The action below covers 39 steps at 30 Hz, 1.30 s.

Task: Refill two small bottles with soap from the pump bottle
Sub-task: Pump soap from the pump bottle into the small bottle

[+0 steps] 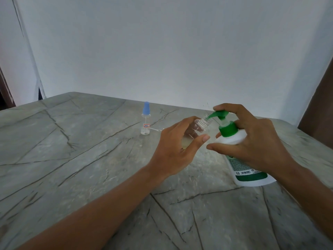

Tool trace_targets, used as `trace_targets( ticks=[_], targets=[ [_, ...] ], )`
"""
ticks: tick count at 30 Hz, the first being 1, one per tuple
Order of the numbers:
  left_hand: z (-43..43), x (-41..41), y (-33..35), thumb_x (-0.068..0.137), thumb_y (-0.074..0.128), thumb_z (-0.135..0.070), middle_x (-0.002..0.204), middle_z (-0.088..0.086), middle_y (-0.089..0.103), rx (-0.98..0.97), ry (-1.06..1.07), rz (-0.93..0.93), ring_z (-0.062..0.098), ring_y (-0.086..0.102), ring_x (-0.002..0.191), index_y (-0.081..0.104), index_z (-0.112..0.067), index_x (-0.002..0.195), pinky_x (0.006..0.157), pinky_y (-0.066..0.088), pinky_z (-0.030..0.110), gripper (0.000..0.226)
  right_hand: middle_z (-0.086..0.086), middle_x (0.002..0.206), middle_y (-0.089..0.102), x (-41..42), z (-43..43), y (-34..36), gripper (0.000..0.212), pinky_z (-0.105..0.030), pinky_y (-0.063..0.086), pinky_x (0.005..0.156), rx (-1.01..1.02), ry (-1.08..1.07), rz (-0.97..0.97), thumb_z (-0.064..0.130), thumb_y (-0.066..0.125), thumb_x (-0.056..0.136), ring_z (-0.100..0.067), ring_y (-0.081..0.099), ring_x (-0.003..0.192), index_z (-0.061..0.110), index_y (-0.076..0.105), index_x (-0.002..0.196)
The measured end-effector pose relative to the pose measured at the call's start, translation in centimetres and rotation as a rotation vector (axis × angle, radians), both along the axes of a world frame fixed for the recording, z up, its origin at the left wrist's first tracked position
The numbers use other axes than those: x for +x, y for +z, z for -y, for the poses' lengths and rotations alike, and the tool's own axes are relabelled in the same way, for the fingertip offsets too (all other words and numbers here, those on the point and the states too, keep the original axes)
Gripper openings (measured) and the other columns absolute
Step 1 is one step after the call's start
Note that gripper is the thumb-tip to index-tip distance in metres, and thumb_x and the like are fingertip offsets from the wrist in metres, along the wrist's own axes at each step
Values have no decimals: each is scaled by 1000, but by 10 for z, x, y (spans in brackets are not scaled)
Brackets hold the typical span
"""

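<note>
Our left forearm crosses the table [75, 159] from the lower left, nearest the lens, and ends in our left hand [173, 150], fingers curled around a small clear bottle [199, 126]. We hold it tilted, its threaded open neck pointing up and right, right at the tip of the green nozzle [213, 114]. Pale liquid shows low in the bottle, behind our palm.

Our right hand [252, 141] wraps the pump bottle [239, 152], thumb across its white shoulder, one finger resting on top of the green pump head. The bottle is smooth white plastic with a green collar and a green label band near its base; it leans away from us to the left, base on the table.

Farther back, well apart from both hands, a second clear bottle [145, 121] stands upright with a blue spray cap and a small white label. The table is grey, veined stone. A plain white wall [162, 51] rises behind.
</note>
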State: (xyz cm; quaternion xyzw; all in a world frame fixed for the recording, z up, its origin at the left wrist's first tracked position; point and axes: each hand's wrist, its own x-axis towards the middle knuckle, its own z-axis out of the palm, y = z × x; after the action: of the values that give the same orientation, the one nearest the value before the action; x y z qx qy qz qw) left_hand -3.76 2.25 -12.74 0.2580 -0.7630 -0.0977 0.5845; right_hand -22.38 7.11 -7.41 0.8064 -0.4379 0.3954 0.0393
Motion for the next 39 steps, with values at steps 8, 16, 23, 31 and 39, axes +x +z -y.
trace_targets(
  ticks=[8,16,23,31,39],
  targets=[
    [-1,0,1,90,70,-25,103,-4,72,1,0,-16,5,66,87,64,-9,118,76,52,12,33,44,102,43,-1,2,-1,76,5,38,61,0,-2,4,56,78,59,29,51,85,45,39,125],
    [-1,-1,-1,89,70,-25,100,-3,72,-14,-19,-9,8,67,85,64,-8,117,75,55,23,33,40,97,54,-1,0,-2,67,3,43,65,-4,0,69,49,84,59,24,57,83,43,47,114],
    [-1,-1,-1,91,67,-32,102,-5,71,18,-16,-32,5,66,88,64,-11,117,77,55,18,34,39,101,51,-2,1,-2,78,4,40,63,6,-14,0,56,80,60,21,57,86,47,41,127],
    [-3,-1,1,90,68,-27,102,-5,71,10,-18,-25,6,66,88,64,-11,118,77,52,13,33,41,102,49,-2,2,-2,76,3,40,63,3,-18,-3,58,78,60,23,55,86,48,39,124],
    [-1,-1,-2,89,69,-28,101,-4,72,-2,-14,1,7,66,87,64,-10,119,77,54,20,35,34,101,57,-2,2,-3,67,1,44,66,-19,-10,42,53,81,60,23,58,84,43,46,116]
  ],
)
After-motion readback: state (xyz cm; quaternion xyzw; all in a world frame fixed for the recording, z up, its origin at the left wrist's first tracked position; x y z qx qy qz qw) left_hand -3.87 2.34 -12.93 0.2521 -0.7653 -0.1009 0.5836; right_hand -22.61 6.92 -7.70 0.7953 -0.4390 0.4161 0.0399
